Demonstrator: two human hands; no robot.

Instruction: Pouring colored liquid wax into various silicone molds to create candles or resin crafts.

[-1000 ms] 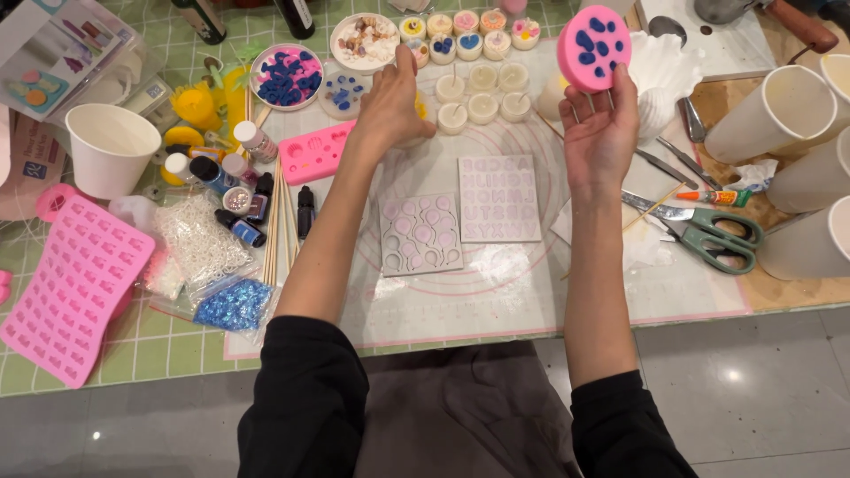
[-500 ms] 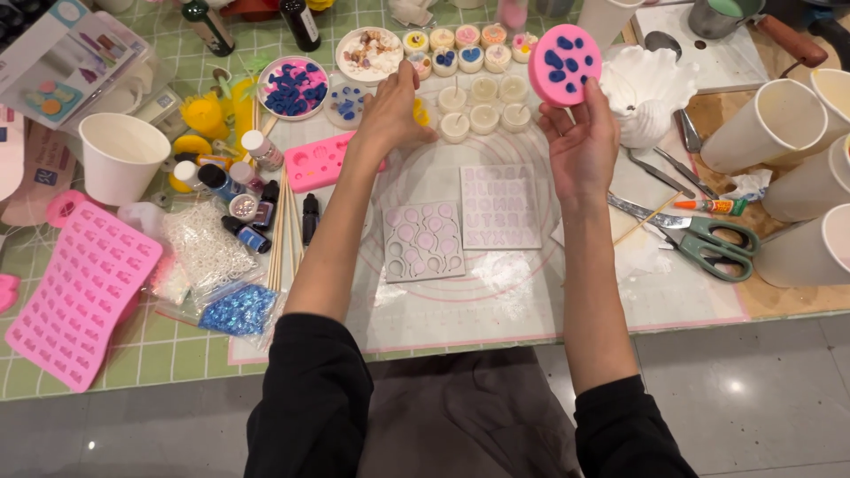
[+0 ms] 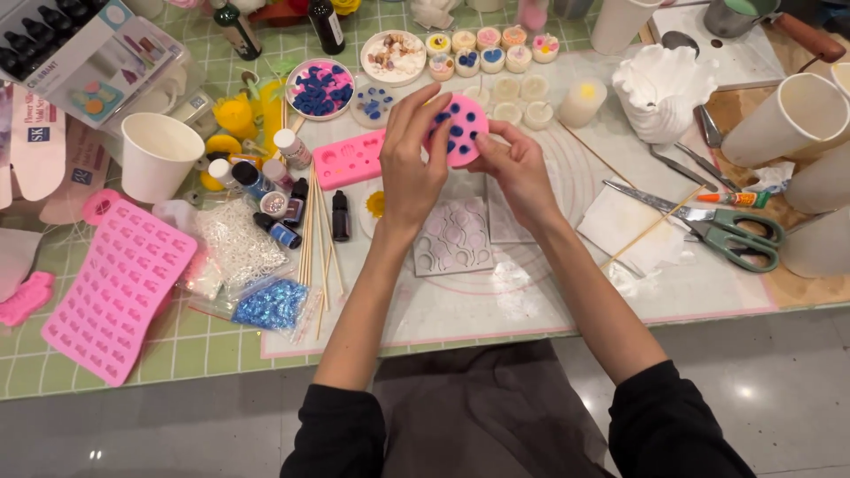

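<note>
We see a soft matt pink silicone mould (image 3: 459, 130), a glossy paper cup (image 3: 158, 157), thin wooden sticks (image 3: 312, 243), metal scissors (image 3: 708, 223) with green plastic handles, and glittery blue sequins (image 3: 270, 304).

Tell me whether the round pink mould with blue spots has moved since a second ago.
Yes. The round pink mould was by the white frilly bowl; now it is lower and further left, between left hand and right hand.

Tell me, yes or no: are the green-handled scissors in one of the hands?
No. The green-handled scissors lie on the table, while both the left hand and right hand hold the round pink mould.
</note>
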